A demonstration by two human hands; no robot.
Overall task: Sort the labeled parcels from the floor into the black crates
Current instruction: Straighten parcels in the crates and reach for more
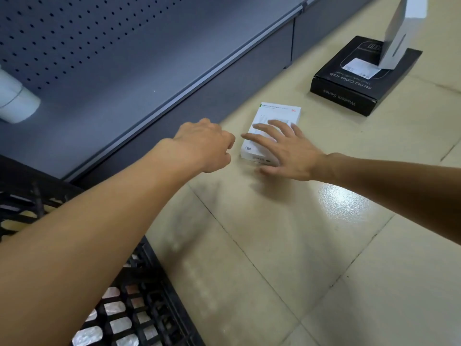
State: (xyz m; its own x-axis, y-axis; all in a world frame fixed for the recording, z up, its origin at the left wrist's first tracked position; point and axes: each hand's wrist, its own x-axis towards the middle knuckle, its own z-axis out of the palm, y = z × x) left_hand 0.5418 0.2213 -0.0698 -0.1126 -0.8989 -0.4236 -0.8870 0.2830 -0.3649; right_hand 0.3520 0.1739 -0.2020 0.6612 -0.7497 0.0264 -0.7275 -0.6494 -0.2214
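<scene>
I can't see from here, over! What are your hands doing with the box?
Right hand open, fingers spread on small white box. Left hand curled, empty, beside it. Nothing blocking; black crate near left.

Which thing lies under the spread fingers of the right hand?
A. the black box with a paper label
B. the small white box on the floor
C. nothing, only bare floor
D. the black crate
B: the right hand spreads its fingers over the small white box.

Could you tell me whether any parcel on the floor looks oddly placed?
Yes: a white box stands tilted on top of the black box, partly covering its paper label.
</scene>
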